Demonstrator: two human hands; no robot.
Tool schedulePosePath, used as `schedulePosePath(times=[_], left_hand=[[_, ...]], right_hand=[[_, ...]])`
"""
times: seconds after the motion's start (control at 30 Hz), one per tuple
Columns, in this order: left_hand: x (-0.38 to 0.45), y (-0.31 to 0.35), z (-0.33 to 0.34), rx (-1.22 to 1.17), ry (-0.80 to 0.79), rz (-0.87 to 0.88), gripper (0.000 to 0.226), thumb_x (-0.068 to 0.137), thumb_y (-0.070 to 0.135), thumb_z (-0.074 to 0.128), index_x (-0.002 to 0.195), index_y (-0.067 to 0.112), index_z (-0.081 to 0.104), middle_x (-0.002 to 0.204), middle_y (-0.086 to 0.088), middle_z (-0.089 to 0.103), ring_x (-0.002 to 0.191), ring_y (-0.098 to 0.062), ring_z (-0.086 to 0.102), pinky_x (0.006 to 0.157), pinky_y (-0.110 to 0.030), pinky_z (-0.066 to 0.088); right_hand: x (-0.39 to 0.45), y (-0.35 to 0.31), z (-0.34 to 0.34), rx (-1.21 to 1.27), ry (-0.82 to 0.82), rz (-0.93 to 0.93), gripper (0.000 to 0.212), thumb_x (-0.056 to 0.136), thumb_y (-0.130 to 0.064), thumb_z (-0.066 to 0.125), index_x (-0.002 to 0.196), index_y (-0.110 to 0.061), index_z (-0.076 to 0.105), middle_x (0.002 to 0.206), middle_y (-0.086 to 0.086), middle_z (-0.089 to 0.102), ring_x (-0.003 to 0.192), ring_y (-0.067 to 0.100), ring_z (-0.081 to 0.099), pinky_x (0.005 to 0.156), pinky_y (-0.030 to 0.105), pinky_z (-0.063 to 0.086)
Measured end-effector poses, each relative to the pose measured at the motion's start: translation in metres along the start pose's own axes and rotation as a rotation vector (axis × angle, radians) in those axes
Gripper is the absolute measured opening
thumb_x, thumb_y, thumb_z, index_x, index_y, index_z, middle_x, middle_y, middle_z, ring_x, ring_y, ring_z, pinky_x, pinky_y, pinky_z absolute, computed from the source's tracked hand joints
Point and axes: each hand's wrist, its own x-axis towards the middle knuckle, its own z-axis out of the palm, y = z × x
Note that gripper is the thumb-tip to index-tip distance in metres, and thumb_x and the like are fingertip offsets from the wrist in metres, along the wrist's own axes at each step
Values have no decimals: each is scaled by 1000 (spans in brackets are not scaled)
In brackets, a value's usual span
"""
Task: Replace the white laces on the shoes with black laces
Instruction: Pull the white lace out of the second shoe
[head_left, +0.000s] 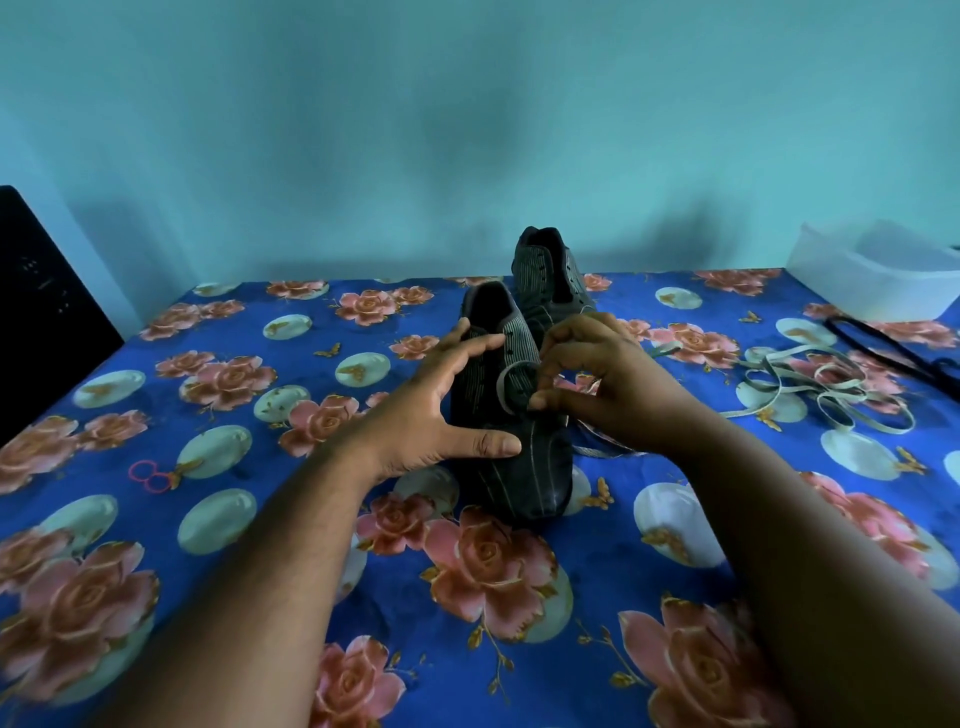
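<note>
Two dark striped shoes stand on the flowered blue cloth. The near shoe (511, 447) points its toe toward me; the far shoe (550, 275) stands behind it with no lace in its eyelets. My left hand (441, 410) rests spread against the near shoe's left side, thumb on the toe part. My right hand (597, 384) pinches a white lace (506, 382) that loops out of the near shoe's lower eyelets; its tail trails right under my wrist. A loose white lace (826, 395) lies tangled to the right. A black lace (893, 353) lies beyond it.
A translucent plastic box (878, 278) sits at the far right against the teal wall. A black object (41, 312) stands at the left edge. Small pink rings (150, 475) lie on the cloth (260, 545) to the left.
</note>
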Motion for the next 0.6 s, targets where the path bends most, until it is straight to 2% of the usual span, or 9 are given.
schedulePosePath(times=[0.1, 0.2, 0.3, 0.47, 0.53, 0.6], left_hand=[[0, 1, 0, 6, 2, 2, 96, 68, 36, 90, 147, 54, 37, 168, 23, -6, 151, 1, 8, 110, -13, 23], [0, 0, 0, 0, -2, 4, 97, 68, 37, 90, 148, 53, 37, 168, 23, -5, 152, 1, 7, 118, -22, 21], [0, 0, 0, 6, -4, 4, 97, 68, 37, 90, 148, 53, 37, 167, 24, -8, 151, 0, 5, 118, -24, 20], [1, -3, 0, -13, -7, 13, 97, 67, 36, 91, 147, 54, 38, 167, 25, -8, 152, 2, 6, 119, -22, 22], [2, -4, 0, -12, -10, 15, 97, 67, 38, 91, 147, 54, 38, 167, 25, -8, 152, 1, 6, 120, -25, 21], [2, -5, 1, -12, -13, 17, 97, 67, 39, 90, 147, 54, 37, 167, 23, -8, 153, 0, 5, 120, -25, 21]], right_hand=[[1, 1, -4, 22, 184, 90, 18, 89, -51, 65, 86, -33, 65, 102, -14, 57, 106, 16, 52, 90, 39, 43], [1, 8, -11, 76, 434, 292, 14, 95, -33, 67, 86, -25, 60, 98, -8, 58, 103, 21, 55, 85, 35, 41], [0, 16, -11, 44, 542, 435, 16, 98, -30, 63, 88, -22, 56, 96, -5, 56, 100, 25, 54, 80, 34, 38], [-2, 25, -14, 59, 706, 609, 22, 102, -33, 56, 94, -13, 54, 94, 4, 58, 90, 28, 54, 78, 45, 47], [-2, 25, -20, 115, 693, 627, 23, 101, -37, 57, 92, -15, 55, 91, 2, 60, 86, 24, 56, 75, 43, 48], [-3, 21, -20, 88, 540, 568, 18, 99, -34, 62, 89, -20, 58, 90, -4, 63, 84, 17, 60, 72, 36, 48]])
